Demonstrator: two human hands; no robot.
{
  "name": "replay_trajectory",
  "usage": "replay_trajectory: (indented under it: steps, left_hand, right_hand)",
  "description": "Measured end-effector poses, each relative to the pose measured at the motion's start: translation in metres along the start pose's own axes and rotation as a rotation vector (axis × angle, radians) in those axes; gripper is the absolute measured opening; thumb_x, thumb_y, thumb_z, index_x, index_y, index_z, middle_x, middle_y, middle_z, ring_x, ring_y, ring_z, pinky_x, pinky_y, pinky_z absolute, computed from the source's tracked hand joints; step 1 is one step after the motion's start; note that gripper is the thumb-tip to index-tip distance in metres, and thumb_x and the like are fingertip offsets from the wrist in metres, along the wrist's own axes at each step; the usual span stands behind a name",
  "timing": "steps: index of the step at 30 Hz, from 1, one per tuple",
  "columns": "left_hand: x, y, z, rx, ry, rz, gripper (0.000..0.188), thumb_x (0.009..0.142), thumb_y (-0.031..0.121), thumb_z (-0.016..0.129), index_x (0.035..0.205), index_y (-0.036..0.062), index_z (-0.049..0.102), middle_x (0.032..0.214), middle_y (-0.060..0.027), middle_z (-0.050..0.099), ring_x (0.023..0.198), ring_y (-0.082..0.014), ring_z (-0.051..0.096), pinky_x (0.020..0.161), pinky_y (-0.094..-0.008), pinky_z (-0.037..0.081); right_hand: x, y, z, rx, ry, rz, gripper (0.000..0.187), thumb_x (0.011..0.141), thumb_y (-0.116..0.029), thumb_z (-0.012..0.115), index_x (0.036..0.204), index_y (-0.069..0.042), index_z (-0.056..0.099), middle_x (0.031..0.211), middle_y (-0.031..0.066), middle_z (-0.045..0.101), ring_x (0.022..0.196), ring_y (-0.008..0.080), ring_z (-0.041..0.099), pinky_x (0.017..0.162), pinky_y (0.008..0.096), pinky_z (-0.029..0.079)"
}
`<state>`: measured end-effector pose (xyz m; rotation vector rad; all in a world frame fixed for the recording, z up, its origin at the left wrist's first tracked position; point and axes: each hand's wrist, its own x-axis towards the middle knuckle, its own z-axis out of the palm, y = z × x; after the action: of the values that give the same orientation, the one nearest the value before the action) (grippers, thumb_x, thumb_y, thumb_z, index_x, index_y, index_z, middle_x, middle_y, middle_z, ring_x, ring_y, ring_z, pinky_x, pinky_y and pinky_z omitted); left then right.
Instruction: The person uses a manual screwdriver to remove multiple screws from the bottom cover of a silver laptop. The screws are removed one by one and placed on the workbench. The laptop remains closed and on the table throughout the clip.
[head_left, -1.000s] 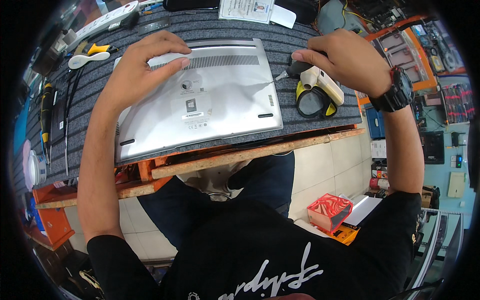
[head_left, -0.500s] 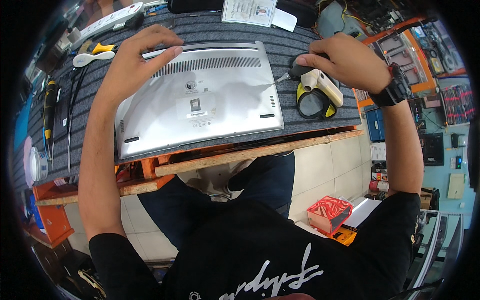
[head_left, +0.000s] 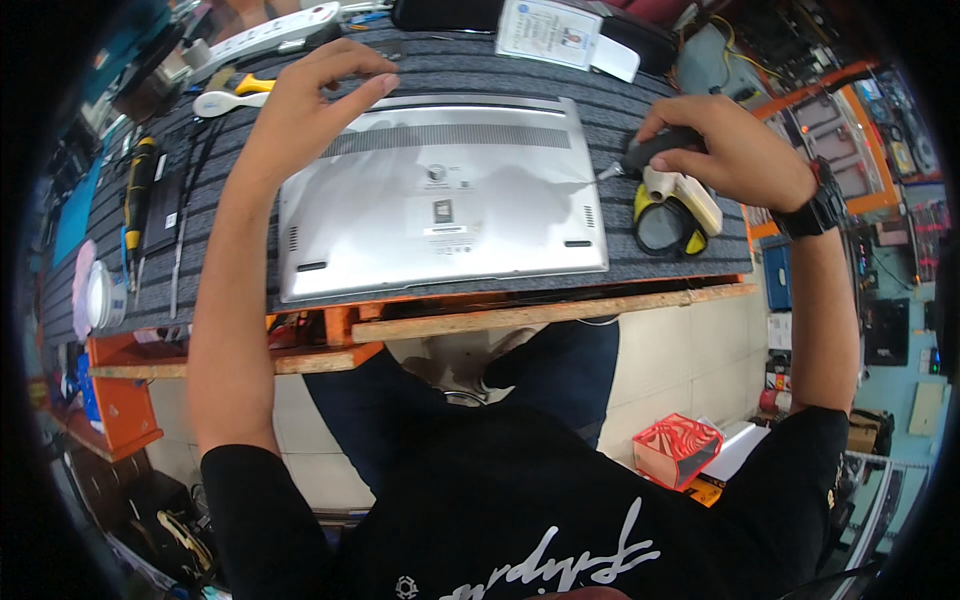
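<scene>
One silver laptop (head_left: 380, 222) is laid underside up along the front edge of the bench (head_left: 550, 312), presumably so that the base can be reached; little margin is left there. Off its right edge, a yellow-black ring (head_left: 695, 242) and a cream block (head_left: 700, 203) are set, by which rightward room is narrowed. Just beyond these, a dark-handled tool (head_left: 645, 154) is gripped in the right hand (head_left: 735, 150), fingers wrapped round it, shaft slanted toward the laptop's right edge, perhaps for fine control; tip contact cannot be told. The left hand (head_left: 322, 102) is poised at the far left corner, thumb and fingers parted, nothing seen between; whether the laptop is steadied cannot be told. Behind it, space is offered by striped mat (head_left: 470, 72), bounded by a card (head_left: 548, 35) and a power strip (head_left: 265, 38).
</scene>
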<state>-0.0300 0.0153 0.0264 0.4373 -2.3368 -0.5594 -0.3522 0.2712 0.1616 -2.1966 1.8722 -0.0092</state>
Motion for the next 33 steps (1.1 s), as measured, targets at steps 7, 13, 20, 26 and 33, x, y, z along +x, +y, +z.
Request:
replay_trajectory:
  steps: [7, 13, 20, 26, 33]
  left_hand:
    - [0.009, -0.021, -0.015, 0.095, 0.092, -0.106, 0.031, 0.099, 0.033, 0.075, 0.118, 0.0091, 0.080, 0.114, -0.0047, 0.077, 0.100, -0.0179, 0.071, 0.083, -0.0313, 0.054]
    - [0.044, -0.057, 0.000, 0.226, -0.067, -0.176, 0.030, 0.098, 0.025, 0.075, 0.120, 0.0050, 0.078, 0.113, -0.0134, 0.078, 0.101, -0.0264, 0.074, 0.091, -0.0370, 0.057]
    - [0.085, -0.074, 0.016, 0.386, -0.237, -0.182, 0.027, 0.096, 0.027, 0.077, 0.112, 0.0063, 0.080, 0.104, -0.0139, 0.080, 0.092, -0.0296, 0.076, 0.087, -0.0394, 0.058]
    - [0.099, -0.079, 0.024, 0.441, -0.296, -0.196, 0.023, 0.093, 0.030, 0.078, 0.107, 0.0124, 0.082, 0.101, -0.0105, 0.080, 0.092, -0.0281, 0.076, 0.086, -0.0410, 0.058]
    - [0.102, -0.085, 0.021, 0.431, -0.359, -0.231, 0.021, 0.092, 0.022, 0.078, 0.106, 0.0080, 0.082, 0.099, -0.0123, 0.080, 0.088, -0.0271, 0.075, 0.084, -0.0389, 0.058]
  right_hand:
    - [0.006, -0.005, -0.001, -0.067, -0.004, 0.118, 0.028, 0.094, -0.024, 0.077, 0.104, 0.002, 0.075, 0.092, 0.0170, 0.076, 0.080, 0.0311, 0.073, 0.075, 0.0394, 0.055]
    - [0.001, -0.014, -0.002, 0.015, 0.054, 0.056, 0.021, 0.090, -0.013, 0.080, 0.104, -0.001, 0.070, 0.097, 0.0177, 0.075, 0.089, 0.0324, 0.073, 0.080, 0.0410, 0.056]
    - [0.008, -0.003, -0.004, -0.072, -0.062, 0.195, 0.023, 0.092, -0.018, 0.078, 0.108, -0.002, 0.073, 0.099, 0.0173, 0.076, 0.086, 0.0325, 0.074, 0.078, 0.0416, 0.056]
    - [0.004, -0.006, 0.003, -0.062, 0.078, -0.022, 0.021, 0.092, -0.018, 0.078, 0.106, -0.003, 0.073, 0.099, 0.0167, 0.076, 0.089, 0.0336, 0.074, 0.081, 0.0421, 0.057]
    - [0.005, -0.013, 0.000, -0.098, 0.038, 0.106, 0.019, 0.090, -0.016, 0.079, 0.101, -0.003, 0.072, 0.096, 0.0161, 0.075, 0.093, 0.0337, 0.074, 0.085, 0.0414, 0.056]
